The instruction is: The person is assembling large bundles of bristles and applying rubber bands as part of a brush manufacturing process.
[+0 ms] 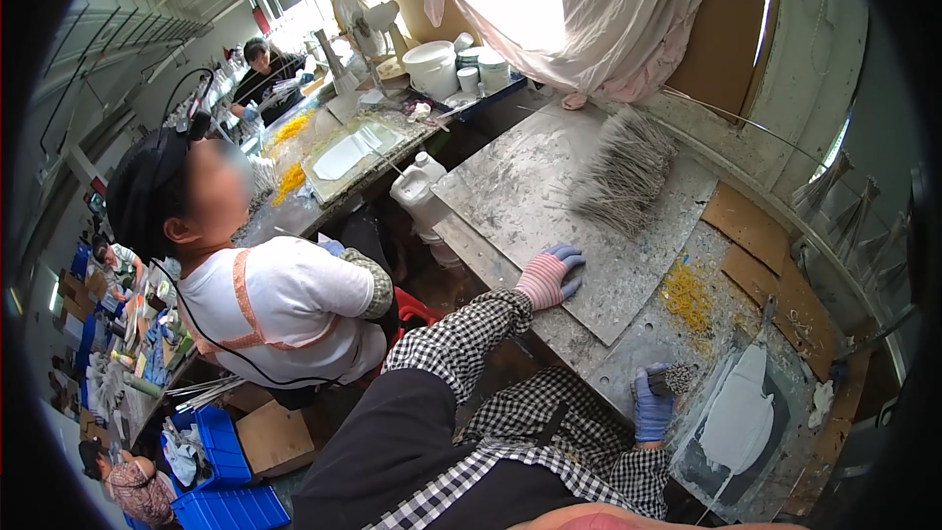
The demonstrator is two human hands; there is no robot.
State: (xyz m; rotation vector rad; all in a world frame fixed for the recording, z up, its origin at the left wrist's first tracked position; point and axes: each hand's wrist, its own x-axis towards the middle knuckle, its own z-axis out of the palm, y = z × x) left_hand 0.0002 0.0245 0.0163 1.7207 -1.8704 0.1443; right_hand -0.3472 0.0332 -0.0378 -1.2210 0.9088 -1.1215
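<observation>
My left hand [549,277], in a pink-striped glove with lavender fingers, rests at the near edge of a grey, paint-spattered board [530,186]. Its fingers are spread and hold nothing. On that board lies a large pile of thin grey wire-like stems [628,172]. My right hand [652,407], in a lavender glove, is closed around a small bundle of similar thin stems [677,379], whose ends point right. Just right of it is a flat plate [695,451] spread with pale grey paste [738,412]. Yellow rubber bands [687,302] lie beyond the right hand.
Brown cardboard pieces [748,226] line the bench's right edge. A co-worker in a white shirt [285,294] sits on my left, near a white jug [420,182]. White buckets [432,69] stand at the back. Blue crates [221,447] are on the floor at lower left.
</observation>
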